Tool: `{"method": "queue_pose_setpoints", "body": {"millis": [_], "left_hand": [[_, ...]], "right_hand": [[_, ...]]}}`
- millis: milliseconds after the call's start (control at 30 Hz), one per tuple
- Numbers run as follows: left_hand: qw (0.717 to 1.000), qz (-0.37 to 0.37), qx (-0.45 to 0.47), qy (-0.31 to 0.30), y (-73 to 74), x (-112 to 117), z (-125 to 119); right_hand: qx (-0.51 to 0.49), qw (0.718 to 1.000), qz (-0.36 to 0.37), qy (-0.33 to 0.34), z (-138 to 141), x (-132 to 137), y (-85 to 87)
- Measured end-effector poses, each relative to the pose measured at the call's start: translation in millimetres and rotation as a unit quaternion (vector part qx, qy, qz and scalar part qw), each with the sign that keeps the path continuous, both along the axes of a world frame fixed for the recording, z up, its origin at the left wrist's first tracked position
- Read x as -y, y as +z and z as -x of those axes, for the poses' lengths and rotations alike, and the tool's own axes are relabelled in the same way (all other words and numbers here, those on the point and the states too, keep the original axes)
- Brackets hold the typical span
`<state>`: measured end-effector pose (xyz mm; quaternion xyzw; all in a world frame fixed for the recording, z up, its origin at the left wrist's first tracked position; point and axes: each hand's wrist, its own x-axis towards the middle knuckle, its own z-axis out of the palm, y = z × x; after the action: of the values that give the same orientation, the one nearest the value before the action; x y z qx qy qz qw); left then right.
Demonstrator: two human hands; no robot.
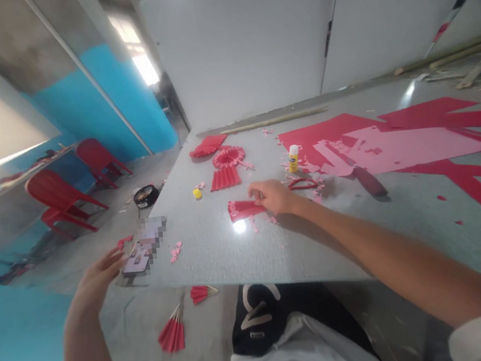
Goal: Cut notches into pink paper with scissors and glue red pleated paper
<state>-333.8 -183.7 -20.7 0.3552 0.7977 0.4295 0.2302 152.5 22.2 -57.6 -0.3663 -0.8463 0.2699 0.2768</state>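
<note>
My right hand (273, 197) is over the middle of the table, with thumb and fingertips pinched on the end of a pleated red paper strip (242, 209) that has a pink edge. Off the table's left edge, my left hand (103, 271) is open, its fingers stretched toward a phone (136, 259) partly covered by blurring. Beyond the right hand lie a round red paper rosette (228, 157) and a folded red fan (225, 178). Close by are an uncapped yellow glue stick (293, 160), its yellow cap (197, 193) and red-handled scissors (303, 184).
Red sheets (317, 128) and a pink sheet (419, 145) cover the right side, with a dark-red-handled knife (368, 182) on them. Pink scraps (176, 251) are scattered about. Small red fans (172, 330) lie on the floor below the table edge. Red chairs (62, 195) stand left.
</note>
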Motion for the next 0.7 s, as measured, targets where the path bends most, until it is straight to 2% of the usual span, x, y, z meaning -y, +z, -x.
{"method": "queue_pose_setpoints", "body": {"millis": [67, 133, 200, 500, 700], "left_hand": [[0.995, 0.000, 0.097, -0.010, -10.9, 5, 3], [0.981, -0.035, 0.186, -0.034, -19.3, 9, 2], [0.972, -0.054, 0.226, -0.035, -23.4, 11, 2], [0.973, -0.013, 0.229, -0.036, -20.4, 3, -6], [0.980, 0.006, 0.197, -0.005, -20.4, 1, -9]], "right_hand": [[0.005, 1.000, 0.000, -0.003, 1, -1, -2.6], [0.008, 1.000, -0.003, -0.001, 2, -2, -5.4], [0.008, 1.000, -0.010, 0.001, 2, -2, -7.8], [-0.012, 1.000, -0.008, -0.006, 2, -3, -11.3], [-0.012, 1.000, -0.009, -0.008, 2, -2, -9.6]]}}
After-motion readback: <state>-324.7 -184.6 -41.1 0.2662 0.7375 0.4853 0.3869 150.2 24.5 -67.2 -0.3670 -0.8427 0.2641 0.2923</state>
